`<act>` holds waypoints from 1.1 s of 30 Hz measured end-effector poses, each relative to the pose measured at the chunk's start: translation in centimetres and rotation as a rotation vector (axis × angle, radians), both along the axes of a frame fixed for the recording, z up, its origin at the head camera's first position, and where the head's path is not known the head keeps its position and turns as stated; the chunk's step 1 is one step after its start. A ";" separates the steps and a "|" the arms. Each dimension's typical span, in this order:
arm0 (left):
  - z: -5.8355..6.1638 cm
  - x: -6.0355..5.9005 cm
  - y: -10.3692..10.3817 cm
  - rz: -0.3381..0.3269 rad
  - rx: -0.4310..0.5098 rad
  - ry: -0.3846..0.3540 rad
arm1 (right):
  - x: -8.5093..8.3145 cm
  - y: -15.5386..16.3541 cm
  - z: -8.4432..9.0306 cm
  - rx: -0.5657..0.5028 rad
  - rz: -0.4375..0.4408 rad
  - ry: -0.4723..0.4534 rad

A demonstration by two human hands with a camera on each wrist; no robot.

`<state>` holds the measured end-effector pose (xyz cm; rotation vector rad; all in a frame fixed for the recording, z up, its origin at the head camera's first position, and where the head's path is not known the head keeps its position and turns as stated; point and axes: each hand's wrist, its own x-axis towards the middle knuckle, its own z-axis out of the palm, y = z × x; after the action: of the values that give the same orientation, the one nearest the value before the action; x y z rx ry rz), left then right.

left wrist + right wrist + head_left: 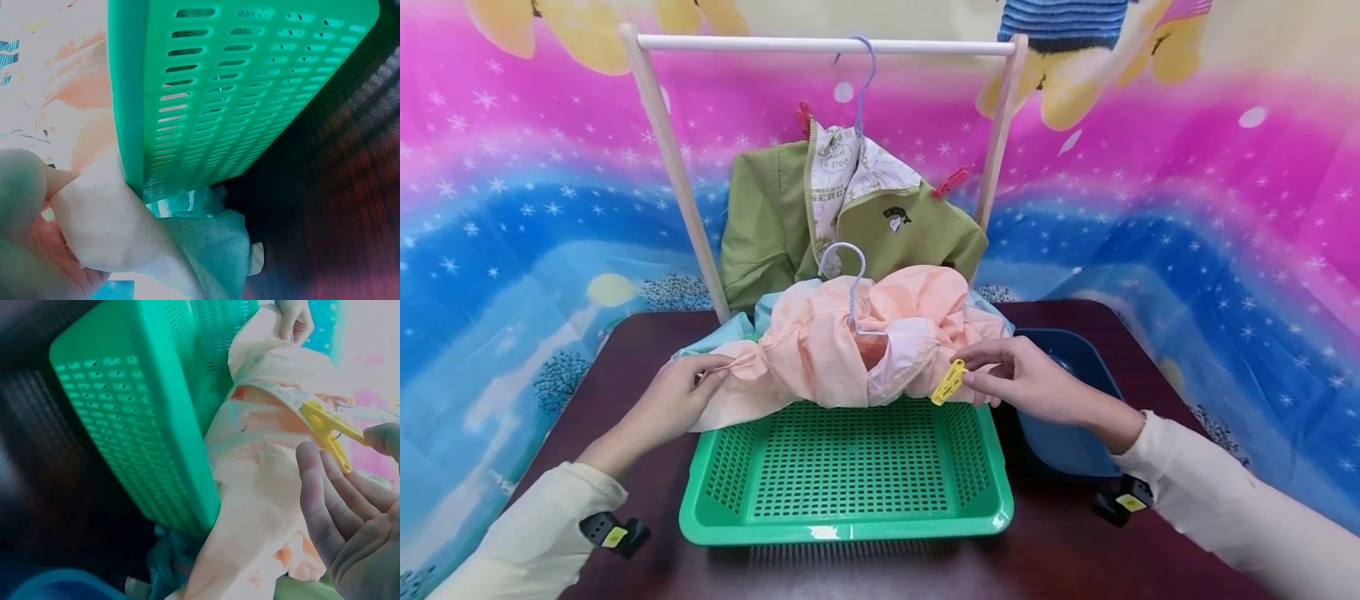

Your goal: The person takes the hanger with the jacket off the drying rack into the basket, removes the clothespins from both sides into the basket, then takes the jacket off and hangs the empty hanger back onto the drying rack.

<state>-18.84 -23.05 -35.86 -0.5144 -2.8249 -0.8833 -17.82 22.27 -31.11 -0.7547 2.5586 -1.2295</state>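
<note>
A peach garment (820,350) on a pale purple hanger (852,287) lies bunched over the far rim of a green perforated basket (850,517). My left hand (700,385) grips the garment's left edge; the left wrist view shows the cloth (106,219) pinched against the thumb beside the basket wall (250,81). My right hand (996,373) pinches a yellow clothespin (948,382) at the garment's right side. In the right wrist view the clothespin (326,427) points at the peach cloth (262,462), with my fingers (325,494) just below it.
A wooden rack (820,44) stands behind the basket, holding a green jacket (775,217) on a hanger with red pegs. Teal cloth (730,332) lies under the peach garment. A blue tub (1075,417) sits right of the basket on the dark table (625,350).
</note>
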 end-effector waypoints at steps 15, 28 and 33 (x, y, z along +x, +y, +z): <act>-0.2 -0.1 -0.1 0.002 -0.009 0.006 | -0.4 3.0 -0.8 0.000 -0.072 0.018; -0.1 0.0 -0.1 0.006 -0.008 0.010 | -0.9 6.3 -0.7 0.038 -0.149 0.038; -0.1 -0.1 -0.1 0.003 -0.009 0.012 | -1.5 7.6 -1.0 0.042 -0.195 0.035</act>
<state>-18.92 -23.10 -35.92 -0.5147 -2.8196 -0.8640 -19.28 29.90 -32.07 -0.5335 2.7312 -1.2217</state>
